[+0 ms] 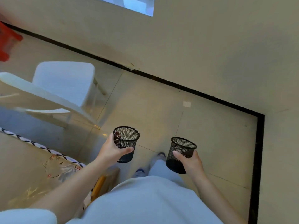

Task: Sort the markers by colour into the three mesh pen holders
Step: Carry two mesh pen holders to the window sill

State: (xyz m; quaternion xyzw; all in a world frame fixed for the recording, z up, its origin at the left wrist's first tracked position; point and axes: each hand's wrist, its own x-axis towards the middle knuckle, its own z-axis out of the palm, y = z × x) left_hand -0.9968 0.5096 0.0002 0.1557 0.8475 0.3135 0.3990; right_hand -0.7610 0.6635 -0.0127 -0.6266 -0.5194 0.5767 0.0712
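I carry 2 black mesh holders, 1 per hand, above the tiled floor (pixel 161 102). My left hand (pixel 111 151) wraps the left holder (pixel 127 143), thumb across its front and fingers around the back. My right hand (pixel 190 161) clasps the right holder (pixel 181 153) the same way. Both holders look empty. A white chair (pixel 64 81) stands to my left, near a patterned table edge (pixel 40 159).

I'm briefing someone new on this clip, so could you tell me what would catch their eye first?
Two black mesh holders, carried above the tiled floor: the left hand grips the left holder, the right hand the right holder. Both look empty. A white chair stands at the left.
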